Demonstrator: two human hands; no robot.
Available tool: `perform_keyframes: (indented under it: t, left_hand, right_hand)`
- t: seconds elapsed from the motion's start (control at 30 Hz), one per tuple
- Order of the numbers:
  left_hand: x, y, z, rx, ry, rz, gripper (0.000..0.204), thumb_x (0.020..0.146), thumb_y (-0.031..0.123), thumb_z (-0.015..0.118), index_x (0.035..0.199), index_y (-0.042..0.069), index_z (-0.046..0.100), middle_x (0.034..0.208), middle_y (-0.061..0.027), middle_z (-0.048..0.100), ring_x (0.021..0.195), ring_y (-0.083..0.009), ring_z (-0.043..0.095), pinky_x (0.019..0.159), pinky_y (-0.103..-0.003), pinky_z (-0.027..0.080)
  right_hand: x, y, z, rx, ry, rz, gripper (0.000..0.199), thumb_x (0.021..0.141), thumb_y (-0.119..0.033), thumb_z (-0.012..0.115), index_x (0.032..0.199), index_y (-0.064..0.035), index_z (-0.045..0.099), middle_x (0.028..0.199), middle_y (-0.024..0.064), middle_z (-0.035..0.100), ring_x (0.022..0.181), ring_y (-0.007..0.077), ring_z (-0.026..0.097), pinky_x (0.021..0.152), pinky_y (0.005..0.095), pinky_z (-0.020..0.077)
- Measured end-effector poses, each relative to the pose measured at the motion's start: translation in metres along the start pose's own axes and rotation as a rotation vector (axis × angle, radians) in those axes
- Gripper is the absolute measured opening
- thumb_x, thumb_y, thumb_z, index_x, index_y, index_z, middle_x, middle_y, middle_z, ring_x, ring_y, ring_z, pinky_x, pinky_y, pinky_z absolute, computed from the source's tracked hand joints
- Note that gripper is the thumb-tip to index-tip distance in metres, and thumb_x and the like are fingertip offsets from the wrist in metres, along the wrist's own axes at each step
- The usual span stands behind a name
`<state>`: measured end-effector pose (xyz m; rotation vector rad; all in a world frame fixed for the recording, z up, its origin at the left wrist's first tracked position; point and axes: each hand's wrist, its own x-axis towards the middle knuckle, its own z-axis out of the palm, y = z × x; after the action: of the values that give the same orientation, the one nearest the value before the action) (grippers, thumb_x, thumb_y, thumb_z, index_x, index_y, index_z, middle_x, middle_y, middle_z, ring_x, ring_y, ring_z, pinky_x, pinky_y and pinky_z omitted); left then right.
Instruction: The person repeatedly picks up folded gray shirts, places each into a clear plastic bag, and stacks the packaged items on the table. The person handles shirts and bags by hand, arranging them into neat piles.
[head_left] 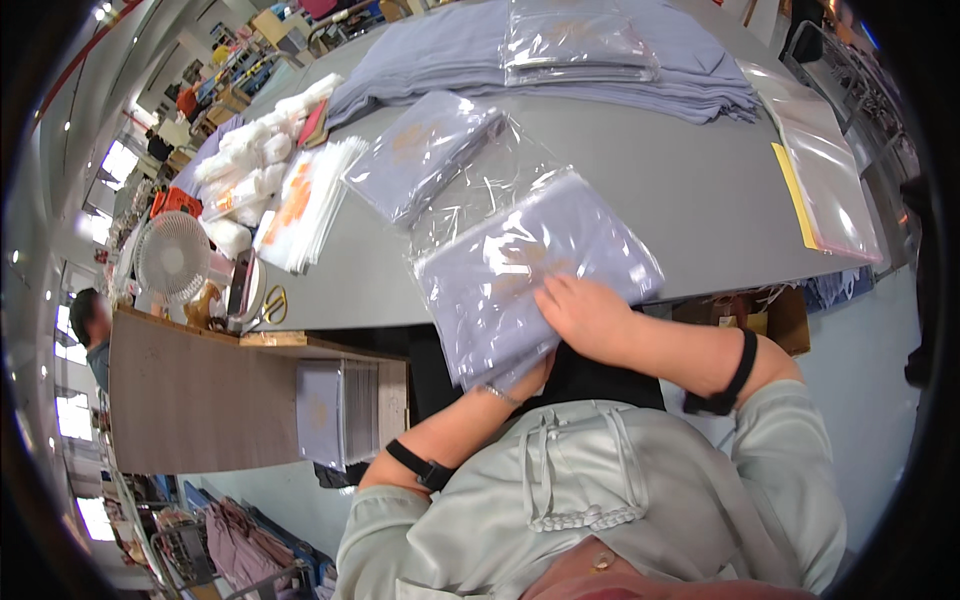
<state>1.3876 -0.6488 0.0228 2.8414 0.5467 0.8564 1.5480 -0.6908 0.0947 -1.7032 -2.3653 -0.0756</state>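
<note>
A folded lavender garment in a clear plastic bag lies slanted across the table's near edge, its far end on the tabletop. The bag's unfilled clear part stretches beyond the garment. My right hand rests on top of the bagged garment, fingers stretched over the plastic. At the near edge, my left hand holds the bagged garment from below, its fingers mostly hidden under it. Just beyond, another bagged lavender garment lies partly against the clear plastic.
Lavender cloth is layered along the far side, with bagged garments on top. Clear plastic bags lie at right. White printed bags, scissors and a fan sit at left. Bagged garments fill a shelf below.
</note>
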Motion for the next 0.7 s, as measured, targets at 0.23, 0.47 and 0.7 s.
perform_keyframes:
  t: [0.23,0.47,0.7]
  left_hand:
    - [0.003,0.006,-0.014,0.026,-0.158,-0.140,0.064,0.079,0.024,0.064,0.133,0.000,0.039,0.122,-0.0249,0.049,0.112,-0.0409,0.048,0.097,-0.049,0.036]
    - [0.010,0.017,-0.029,0.098,-0.461,-0.116,0.062,0.077,0.023,0.063,0.131,0.000,0.043,0.127,-0.0250,0.048,0.117,-0.0411,0.046,0.101,-0.049,0.034]
    - [0.016,0.011,-0.033,0.185,-0.224,-0.092,0.073,0.071,0.022,0.067,0.134,-0.002,0.039,0.135,-0.0215,0.040,0.122,-0.0337,0.043,0.096,-0.045,0.040]
  right_hand:
    - [0.041,0.019,0.008,-0.125,0.445,-0.126,0.040,0.074,-0.017,0.055,0.109,0.0035,0.054,0.114,0.0202,0.056,0.098,0.0311,0.057,0.085,0.0372,0.0479]
    - [0.001,0.020,0.036,-0.152,0.377,-0.037,0.036,0.077,-0.014,0.053,0.108,0.0050,0.056,0.116,0.0244,0.054,0.105,0.0363,0.055,0.087,0.0393,0.0472]
    - [0.064,0.028,0.015,-0.094,0.332,0.058,0.036,0.077,-0.012,0.054,0.109,0.0045,0.054,0.120,0.0237,0.053,0.110,0.0382,0.053,0.090,0.0408,0.0459]
